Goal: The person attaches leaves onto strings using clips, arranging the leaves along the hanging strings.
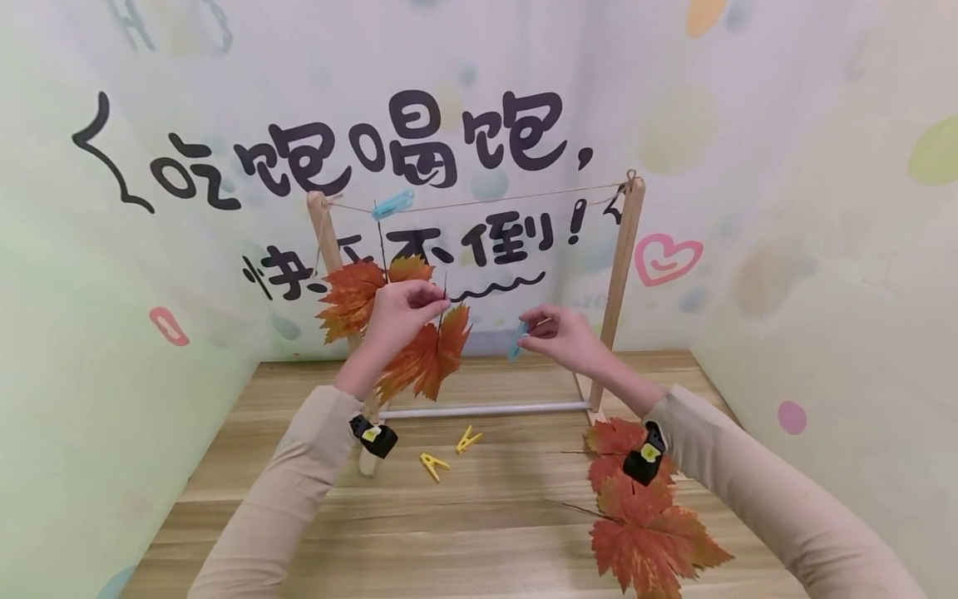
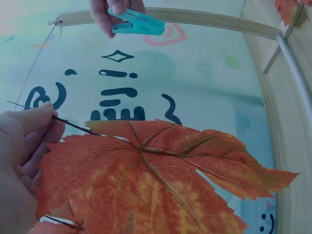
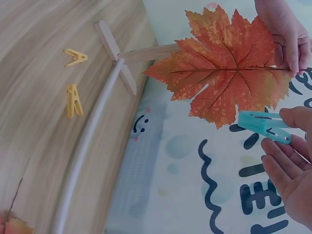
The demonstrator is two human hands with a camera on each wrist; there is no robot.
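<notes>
My left hand point(image 1: 407, 312) pinches the thin dark stem of an orange-red artificial maple leaf point(image 1: 430, 358), which hangs below the fingers. In the left wrist view the leaf point(image 2: 161, 180) spreads wide beside the thumb. My right hand point(image 1: 565, 337) holds a light blue clothespin point(image 1: 518, 339) between thumb and fingers, apart from the leaf. Behind the left hand, another maple leaf point(image 1: 352, 295) hangs by its stem from a string point(image 1: 494, 200), held there by a second blue clothespin point(image 1: 392, 205).
The string runs between two wooden posts point(image 1: 619, 283) joined low by a white rod point(image 1: 486, 409). Two yellow clothespins point(image 1: 432, 467) lie on the wooden table point(image 1: 449, 541). More maple leaves point(image 1: 647, 545) lie at the right, under the right forearm. A printed curtain wall stands behind.
</notes>
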